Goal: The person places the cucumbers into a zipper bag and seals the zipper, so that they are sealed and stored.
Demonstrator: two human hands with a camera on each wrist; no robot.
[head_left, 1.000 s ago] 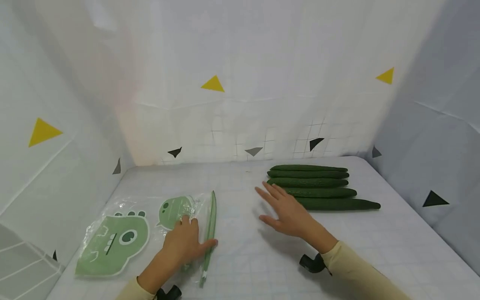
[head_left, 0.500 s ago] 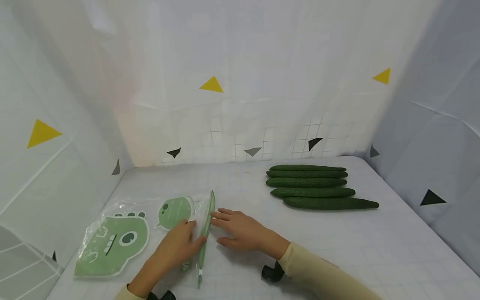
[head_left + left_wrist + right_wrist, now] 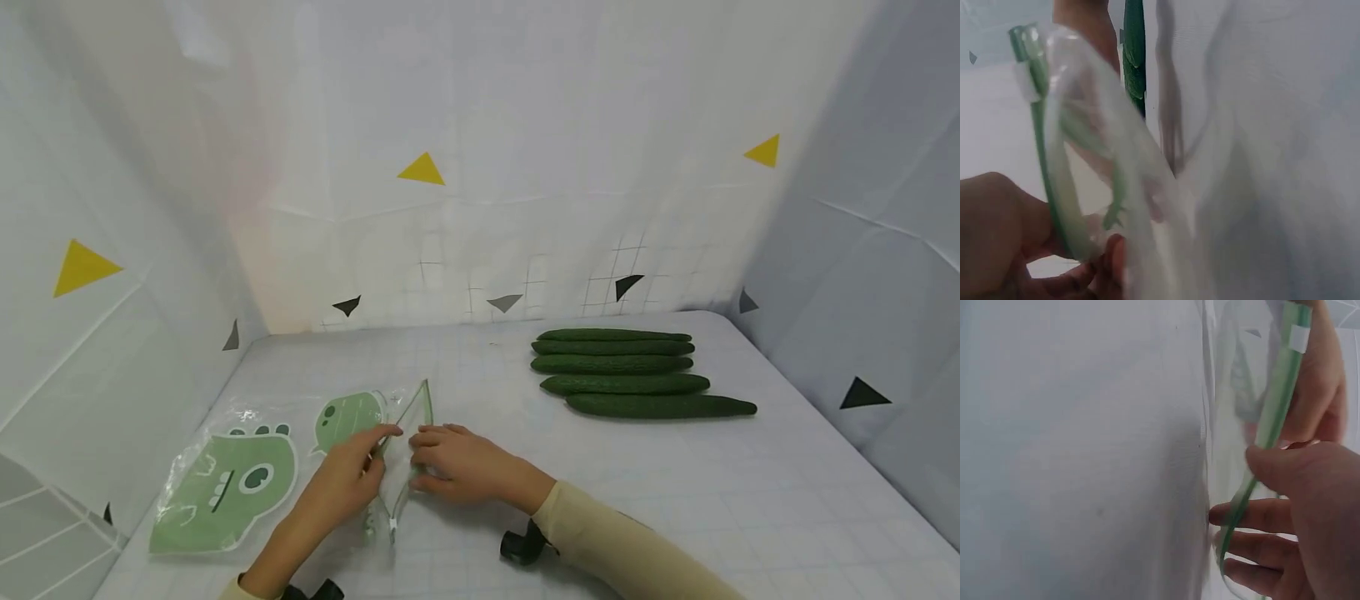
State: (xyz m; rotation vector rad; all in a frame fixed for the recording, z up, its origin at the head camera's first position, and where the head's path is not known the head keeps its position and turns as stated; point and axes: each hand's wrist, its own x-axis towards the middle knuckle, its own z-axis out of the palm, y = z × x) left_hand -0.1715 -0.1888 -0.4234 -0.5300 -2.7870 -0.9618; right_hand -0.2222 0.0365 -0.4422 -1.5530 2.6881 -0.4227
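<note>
A clear plastic zip bag printed with green dinosaur faces lies flat on the left of the table, its mouth towards the middle. My left hand pinches the near lip of that mouth between thumb and fingers. On the opposite lip is my right hand; in the right wrist view its thumb lies on one side of the green zip strip and its fingers on the other. Between both hands the mouth gapes in a narrow diamond. A white slider sits at one end of the strip.
Several long dark green cucumbers lie side by side at the back right of the table. White cloth walls with yellow and black triangles enclose the table at the back and sides.
My right hand has come left from beside the cucumbers to the bag's mouth. My left hand, earlier resting on the bag, now pinches one lip, and the mouth has parted.
</note>
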